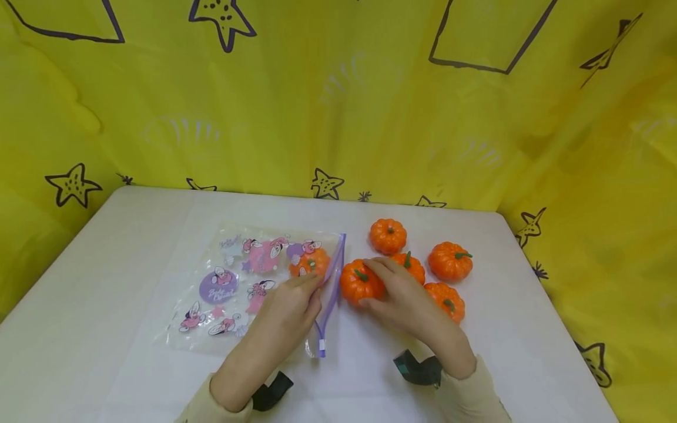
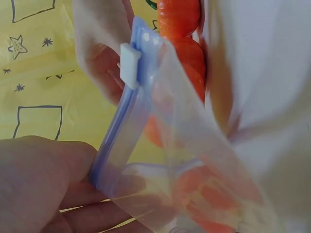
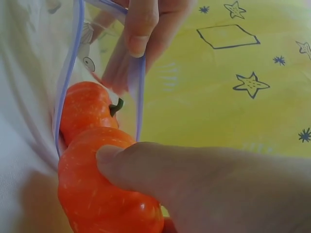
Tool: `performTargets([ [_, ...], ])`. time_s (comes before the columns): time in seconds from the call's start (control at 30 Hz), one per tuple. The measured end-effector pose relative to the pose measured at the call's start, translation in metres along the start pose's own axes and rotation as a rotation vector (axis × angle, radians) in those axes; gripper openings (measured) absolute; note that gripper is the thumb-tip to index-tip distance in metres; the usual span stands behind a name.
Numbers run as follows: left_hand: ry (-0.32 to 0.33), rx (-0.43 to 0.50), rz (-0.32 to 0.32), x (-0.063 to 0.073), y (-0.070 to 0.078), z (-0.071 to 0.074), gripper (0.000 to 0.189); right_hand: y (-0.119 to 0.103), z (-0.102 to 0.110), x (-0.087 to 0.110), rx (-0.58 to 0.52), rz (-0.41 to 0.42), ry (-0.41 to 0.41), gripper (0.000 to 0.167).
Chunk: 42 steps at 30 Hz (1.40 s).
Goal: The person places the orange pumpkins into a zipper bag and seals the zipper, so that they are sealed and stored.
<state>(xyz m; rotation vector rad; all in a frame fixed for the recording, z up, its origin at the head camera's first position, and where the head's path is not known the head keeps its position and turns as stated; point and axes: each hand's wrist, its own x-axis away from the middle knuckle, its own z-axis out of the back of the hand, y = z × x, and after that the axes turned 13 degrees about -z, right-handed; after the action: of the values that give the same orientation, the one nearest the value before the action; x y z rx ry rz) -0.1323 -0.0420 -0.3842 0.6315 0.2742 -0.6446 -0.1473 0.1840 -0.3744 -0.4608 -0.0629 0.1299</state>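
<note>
A clear zip bag (image 1: 238,282) with pink and purple cartoon prints lies on the table, its purple zip edge facing right. One small orange toy pumpkin (image 1: 316,262) is inside, near the mouth. My left hand (image 1: 290,308) pinches the upper side of the zip edge between thumb and fingers and lifts it, so the mouth gapes. Just outside that mouth, my right hand (image 1: 399,296) holds another toy pumpkin (image 3: 102,179), thumb on one side; its other fingers are mostly hidden in the right wrist view. The white zip slider (image 2: 129,66) sits at the near end of the edge.
Right of the bag are several more toy pumpkins, among them one at the back (image 1: 388,236), one at the far right (image 1: 450,262) and one (image 1: 446,301) beside my right wrist. A yellow patterned curtain (image 1: 338,117) hangs behind the white table (image 1: 529,352).
</note>
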Motion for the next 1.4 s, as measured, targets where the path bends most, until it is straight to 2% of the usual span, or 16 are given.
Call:
performTargets([
  [0.4,-0.019,-0.009,-0.008,-0.004,0.004,0.0,0.029,-0.002,-0.004,-0.008,-0.008,0.002,0.001,0.063],
  [0.57,0.004,-0.009,-0.028,-0.008,0.005,0.0,0.021,-0.006,-0.008,-0.014,-0.006,-0.033,-0.005,0.063],
  [0.7,0.006,0.003,-0.014,-0.009,0.007,0.0,0.024,-0.013,-0.013,-0.019,0.011,-0.055,-0.009,0.063],
  [0.93,-0.004,-0.001,-0.013,-0.007,0.008,-0.002,0.027,-0.019,-0.025,-0.022,-0.039,-0.094,0.054,0.059],
  [1.03,-0.007,-0.005,-0.012,-0.007,0.008,-0.002,0.027,-0.019,-0.029,-0.023,-0.049,-0.088,0.058,0.057],
  [1.23,-0.011,-0.025,-0.015,-0.008,0.009,-0.001,0.027,-0.017,-0.03,-0.023,-0.07,-0.049,-0.001,0.058],
  [1.4,-0.015,-0.02,-0.025,-0.009,0.009,0.0,0.027,-0.018,-0.033,-0.027,-0.091,-0.028,0.043,0.051],
])
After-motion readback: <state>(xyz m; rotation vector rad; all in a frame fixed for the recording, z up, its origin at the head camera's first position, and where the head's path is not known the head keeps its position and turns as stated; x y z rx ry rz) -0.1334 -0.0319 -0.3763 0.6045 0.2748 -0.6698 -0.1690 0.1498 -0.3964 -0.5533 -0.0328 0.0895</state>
